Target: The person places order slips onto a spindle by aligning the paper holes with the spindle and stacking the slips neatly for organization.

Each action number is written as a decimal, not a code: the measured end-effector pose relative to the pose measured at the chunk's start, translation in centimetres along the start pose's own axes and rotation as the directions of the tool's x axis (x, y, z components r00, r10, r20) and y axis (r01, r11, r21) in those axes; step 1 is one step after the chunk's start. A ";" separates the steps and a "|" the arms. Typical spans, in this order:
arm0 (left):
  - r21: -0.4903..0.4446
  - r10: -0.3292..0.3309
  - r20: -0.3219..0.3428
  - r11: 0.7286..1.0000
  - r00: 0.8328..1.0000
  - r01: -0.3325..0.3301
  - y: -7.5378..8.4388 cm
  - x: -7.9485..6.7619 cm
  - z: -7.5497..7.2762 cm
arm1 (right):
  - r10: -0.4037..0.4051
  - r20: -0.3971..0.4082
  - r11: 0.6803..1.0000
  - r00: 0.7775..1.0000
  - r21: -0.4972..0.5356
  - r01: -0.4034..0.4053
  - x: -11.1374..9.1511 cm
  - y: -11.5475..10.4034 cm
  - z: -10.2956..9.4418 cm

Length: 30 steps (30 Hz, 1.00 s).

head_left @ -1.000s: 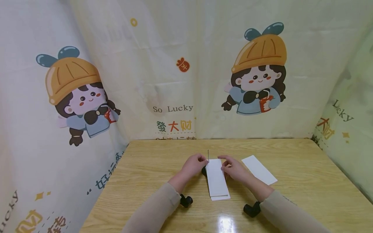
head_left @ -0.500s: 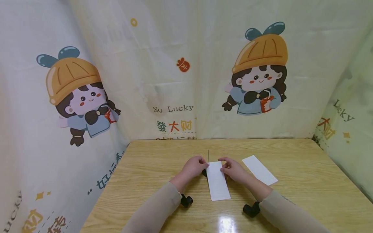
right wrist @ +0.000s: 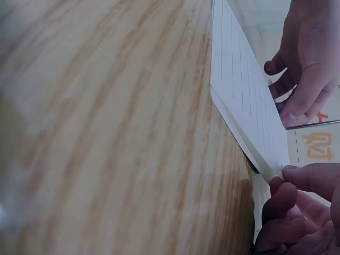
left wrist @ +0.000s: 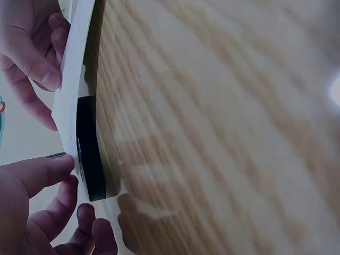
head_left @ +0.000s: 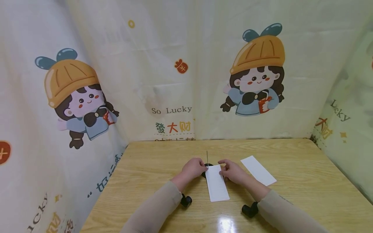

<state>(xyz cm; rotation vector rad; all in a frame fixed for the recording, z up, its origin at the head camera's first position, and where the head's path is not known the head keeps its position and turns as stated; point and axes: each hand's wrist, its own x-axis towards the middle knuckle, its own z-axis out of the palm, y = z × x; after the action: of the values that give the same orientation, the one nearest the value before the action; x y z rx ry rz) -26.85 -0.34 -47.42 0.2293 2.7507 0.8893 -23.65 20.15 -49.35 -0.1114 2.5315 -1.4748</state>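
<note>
My left hand pinches the upper left corner of white paper slips. My right hand pinches their upper right edge between thumb and fingers, its index finger stretched out past the top. A thin upright metal spike rises at the upper left corner, its lower end beside my left thumb. The spike's black base sits under the slips, mostly hidden by them; its side shows in the left wrist view. Printed lines run along the top slip in the right wrist view, where the layers part slightly near my right fingers.
Another white slip lies on the wooden table to the right, past my right hand. Black wrist cameras hang by both sleeves. A printed cloth stands behind and beside the table.
The slips have shifted a little toward me, and more of the black base shows behind their top edge. Their near ends, offset a second ago, now line up. Both hands moved with them.
</note>
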 end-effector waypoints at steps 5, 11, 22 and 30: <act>0.023 0.006 0.004 1.000 1.000 -0.006 -0.1 0.1 0.1 | 0.009 -0.010 0.999 1.000 -0.031 -0.010 -0.2 -0.2 0.2; 0.037 0.016 -0.007 0.999 1.000 -0.015 -0.2 0.0 0.2 | 0.012 -0.014 0.999 1.000 -0.045 -0.013 -0.3 -0.2 0.2; 0.024 0.018 0.002 1.000 1.000 -0.018 -0.8 -0.1 0.0 | 0.023 -0.036 0.997 0.999 -0.068 -0.025 -0.9 -0.1 -0.4; -0.008 0.057 0.036 0.998 0.998 -0.056 -1.4 0.0 0.0 | -0.036 -0.037 0.995 0.999 -0.091 0.033 -1.6 0.5 -1.6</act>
<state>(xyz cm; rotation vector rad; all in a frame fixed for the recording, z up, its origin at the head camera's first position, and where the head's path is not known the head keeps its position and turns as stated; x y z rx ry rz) -26.94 -1.45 -48.19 0.3202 2.7195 0.9001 -22.39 22.10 -48.80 -0.1428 2.6398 -1.3879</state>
